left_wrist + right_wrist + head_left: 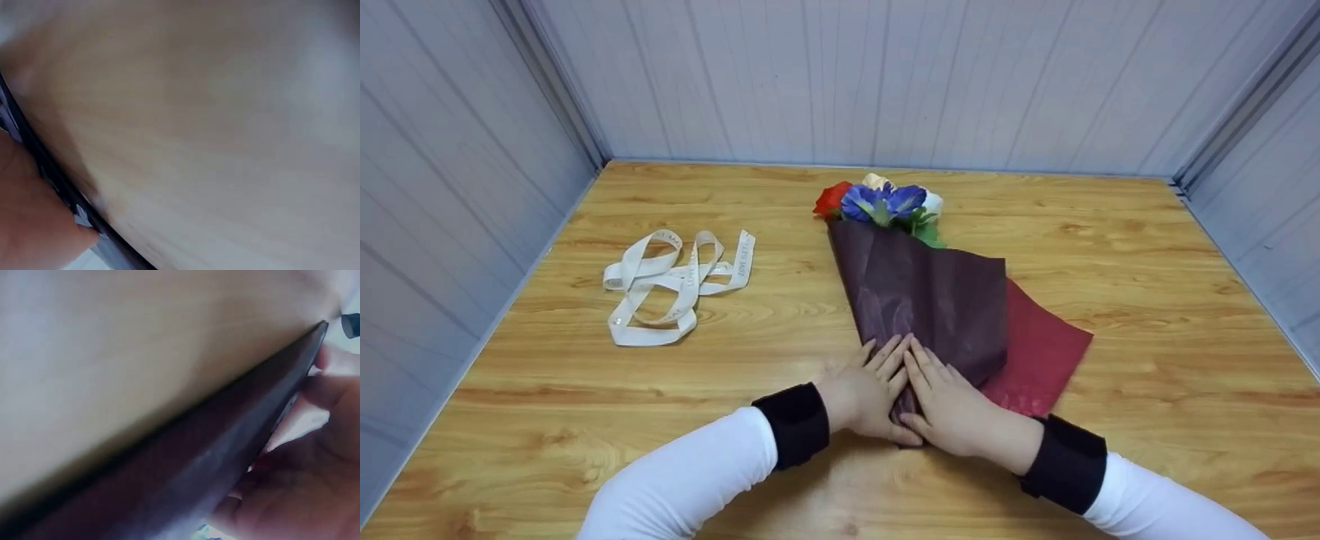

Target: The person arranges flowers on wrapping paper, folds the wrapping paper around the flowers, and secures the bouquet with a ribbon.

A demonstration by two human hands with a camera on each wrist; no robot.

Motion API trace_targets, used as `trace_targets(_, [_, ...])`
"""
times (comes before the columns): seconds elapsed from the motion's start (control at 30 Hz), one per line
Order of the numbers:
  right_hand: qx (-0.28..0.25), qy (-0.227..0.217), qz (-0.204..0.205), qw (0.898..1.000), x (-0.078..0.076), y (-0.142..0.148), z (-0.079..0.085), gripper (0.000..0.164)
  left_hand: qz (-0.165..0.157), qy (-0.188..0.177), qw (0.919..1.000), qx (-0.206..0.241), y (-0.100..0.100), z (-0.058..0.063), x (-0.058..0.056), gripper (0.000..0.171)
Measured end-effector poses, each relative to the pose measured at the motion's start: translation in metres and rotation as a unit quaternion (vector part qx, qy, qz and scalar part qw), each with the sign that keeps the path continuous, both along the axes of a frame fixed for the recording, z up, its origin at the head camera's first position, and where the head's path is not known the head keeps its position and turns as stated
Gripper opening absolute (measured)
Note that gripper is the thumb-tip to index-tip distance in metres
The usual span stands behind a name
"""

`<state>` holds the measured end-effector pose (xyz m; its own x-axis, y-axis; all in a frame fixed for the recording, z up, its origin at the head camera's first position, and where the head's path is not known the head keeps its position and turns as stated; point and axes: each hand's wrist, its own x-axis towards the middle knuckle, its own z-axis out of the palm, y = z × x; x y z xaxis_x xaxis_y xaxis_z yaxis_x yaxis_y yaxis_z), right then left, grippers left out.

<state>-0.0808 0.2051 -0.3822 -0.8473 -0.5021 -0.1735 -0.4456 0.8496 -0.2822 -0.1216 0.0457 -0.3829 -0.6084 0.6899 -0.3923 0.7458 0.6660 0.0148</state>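
Note:
A bouquet lies on the table in dark maroon wrapping paper (930,300), its flowers (877,202) red, blue, cream and white with green leaves at the far end. The paper's red side (1035,352) spreads out to the right. My left hand (874,394) lies flat on the lower, narrow part of the wrap, fingers straight. Beside it my right hand (952,405) presses the same part with straight fingers, the two hands' fingertips meeting. In the right wrist view the dark paper (185,467) runs along the right hand's fingers. The left wrist view is mostly blurred tabletop.
A loosely looped white ribbon (686,281) with printed lettering lies on the wooden table (720,390) to the left of the bouquet. Pale panel walls (847,82) enclose the table at the back and both sides.

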Motion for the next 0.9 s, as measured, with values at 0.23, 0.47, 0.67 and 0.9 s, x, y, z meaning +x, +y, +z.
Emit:
trace_targets(0.23, [0.04, -0.014, 0.0, 0.999, 0.006, -0.004, 0.0, 0.074, 0.021, -0.046, 0.9987, -0.01, -0.003, 0.012, -0.021, 0.07])
trace_targets(0.47, [0.063, -0.055, 0.008, 0.996, 0.001, -0.005, 0.003, 0.073, 0.052, -0.089, 0.9937, 0.043, 0.021, 0.008, -0.054, 0.062])
trace_targets(0.67, [0.051, -0.047, 0.001, 0.998, 0.0, -0.007, 0.0, 0.077, 0.119, -0.075, 0.9876, 0.069, 0.019, -0.015, -0.086, 0.061])
trace_targets(0.9, [0.055, -0.022, 0.009, 0.998, 0.001, -0.004, 0.001, 0.076, 0.21, -0.064, 0.9711, 0.094, 0.007, -0.025, -0.111, 0.069])
